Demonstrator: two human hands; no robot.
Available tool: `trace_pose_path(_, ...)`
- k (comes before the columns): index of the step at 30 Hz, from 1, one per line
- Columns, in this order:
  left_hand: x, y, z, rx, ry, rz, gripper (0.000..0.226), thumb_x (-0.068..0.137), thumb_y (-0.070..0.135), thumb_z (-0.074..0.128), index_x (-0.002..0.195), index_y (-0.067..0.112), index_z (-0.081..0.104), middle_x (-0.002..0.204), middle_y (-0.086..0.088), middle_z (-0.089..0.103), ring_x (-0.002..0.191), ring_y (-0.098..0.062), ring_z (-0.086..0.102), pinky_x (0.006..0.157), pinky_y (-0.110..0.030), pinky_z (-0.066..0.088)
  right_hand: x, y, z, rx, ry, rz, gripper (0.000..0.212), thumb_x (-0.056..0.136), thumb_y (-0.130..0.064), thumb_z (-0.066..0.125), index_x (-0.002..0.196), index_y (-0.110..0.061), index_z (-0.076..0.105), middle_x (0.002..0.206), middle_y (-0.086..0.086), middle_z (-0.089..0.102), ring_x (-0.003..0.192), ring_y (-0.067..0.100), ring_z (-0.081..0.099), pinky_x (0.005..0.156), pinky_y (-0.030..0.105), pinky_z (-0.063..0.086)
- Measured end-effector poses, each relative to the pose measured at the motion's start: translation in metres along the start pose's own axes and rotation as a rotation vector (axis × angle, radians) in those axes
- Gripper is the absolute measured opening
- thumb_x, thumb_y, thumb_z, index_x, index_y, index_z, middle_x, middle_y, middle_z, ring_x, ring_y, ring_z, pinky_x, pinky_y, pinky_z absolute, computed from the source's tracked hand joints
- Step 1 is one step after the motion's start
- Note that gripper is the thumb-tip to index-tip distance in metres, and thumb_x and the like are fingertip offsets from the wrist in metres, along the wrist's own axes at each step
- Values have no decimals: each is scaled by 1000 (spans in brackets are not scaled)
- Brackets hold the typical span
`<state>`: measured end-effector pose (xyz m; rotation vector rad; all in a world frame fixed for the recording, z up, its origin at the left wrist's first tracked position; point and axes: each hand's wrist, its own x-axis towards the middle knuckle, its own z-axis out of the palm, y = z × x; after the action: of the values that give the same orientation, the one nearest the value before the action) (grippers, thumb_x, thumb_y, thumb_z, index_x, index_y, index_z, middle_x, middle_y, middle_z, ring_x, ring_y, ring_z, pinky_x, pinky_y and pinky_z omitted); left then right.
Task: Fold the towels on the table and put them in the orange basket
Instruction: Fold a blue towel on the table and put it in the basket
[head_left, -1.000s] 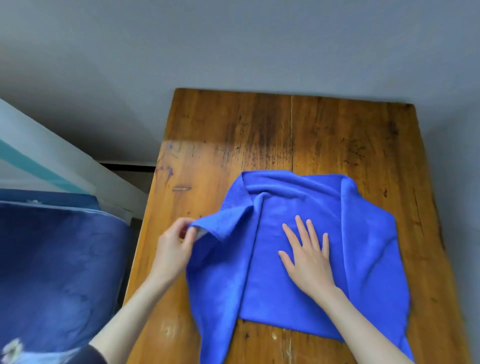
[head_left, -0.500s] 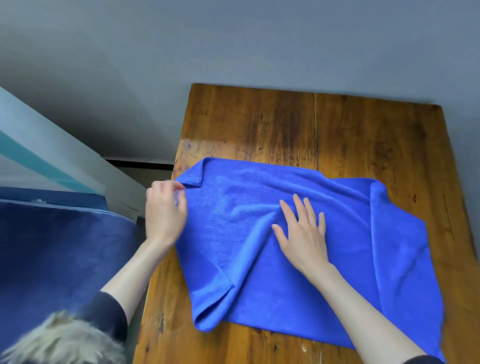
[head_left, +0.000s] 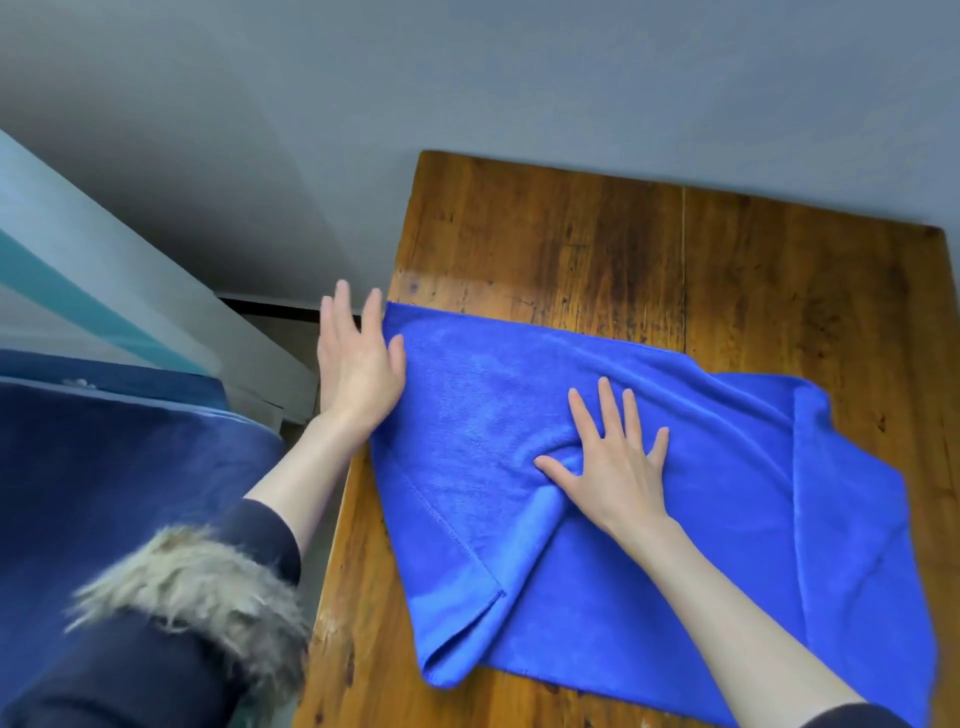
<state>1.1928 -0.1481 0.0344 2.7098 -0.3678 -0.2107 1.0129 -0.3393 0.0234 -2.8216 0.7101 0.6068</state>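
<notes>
Head view: blue towel spread on wooden table. Right hand flat, fingers splayed, pressing its middle. Left hand open at towel's left edge. Dark blue fabric lies left of table.

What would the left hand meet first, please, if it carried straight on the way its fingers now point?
Probably nothing close. The left hand lies open at the blue towel's left edge, fingers pointing away past the wooden table's left side. Beyond them only the grey wall shows; depth is unclear.
</notes>
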Motion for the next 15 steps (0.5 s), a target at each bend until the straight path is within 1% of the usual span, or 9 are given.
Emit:
trace_pose_path(2,-13,2,-4,-62,48,-64,53,92,14,47,142,6,32,154,-23,11,143,-39,7,114,-48,16,-3,-5,-2,21,3,8,82,85,-69,37,148,-34,-3,156,-2,-19,144,22,-18,110,62,3)
trace_pose_path(6,-69,9,2,10,-4,153,36,85,7,58,121,2,57,139,-23,42,133,-42,33,105,-51,29,-24,-22,4,89,74,-40,70,91,-54,42,149,-29,10,158,-1,-10,145,21,-13,113,55,1)
trace_pose_path(8,-95,15,5,26,-70,236,27,82,8,64,109,7,65,125,-16,57,124,-38,46,98,-50,36,-38,-31,8,131,103,-72,62,93,-40,47,148,-24,23,158,2,3,146,21,-4,115,52,2)
trace_pose_path(10,-115,17,7,45,-136,299,22,79,11,68,101,11,68,116,-12,63,118,-36,53,93,-49,40,-53,-40,11,154,174,-113,54,88,-23,60,139,-14,44,151,12,29,143,29,20,113,53,13)
trace_pose_path(11,-122,14,7,67,-166,314,22,79,14,69,100,12,69,116,-11,63,118,-35,54,94,-50,41,-60,-44,13,161,242,-137,49,81,-14,69,127,-9,56,139,17,47,133,35,39,108,55,26)
trace_pose_path(12,-127,10,6,81,-199,317,21,80,17,69,100,13,68,118,-11,62,119,-34,53,95,-50,40,-67,-46,15,169,305,-150,42,72,-10,76,113,-6,66,120,19,61,114,38,56,98,53,40)
trace_pose_path(13,-130,4,4,81,-222,311,20,81,19,68,100,13,67,120,-10,61,119,-32,52,96,-50,38,-74,-49,17,178,347,-152,35,67,-8,80,100,-6,69,102,16,66,95,36,64,85,49,48)
trace_pose_path(14,-132,-3,3,72,-234,301,17,82,21,66,97,15,66,119,-8,60,118,-29,53,96,-49,35,-80,-51,17,194,350,-156,29,65,-8,81,92,-8,70,90,11,66,81,34,64,74,45,50)
trace_pose_path(15,-133,-11,0,64,-229,295,13,83,23,65,94,16,65,116,-6,59,115,-26,54,95,-48,33,-84,-54,18,223,338,-160,25,66,-9,81,88,-9,69,83,8,64,75,32,62,67,42,49)
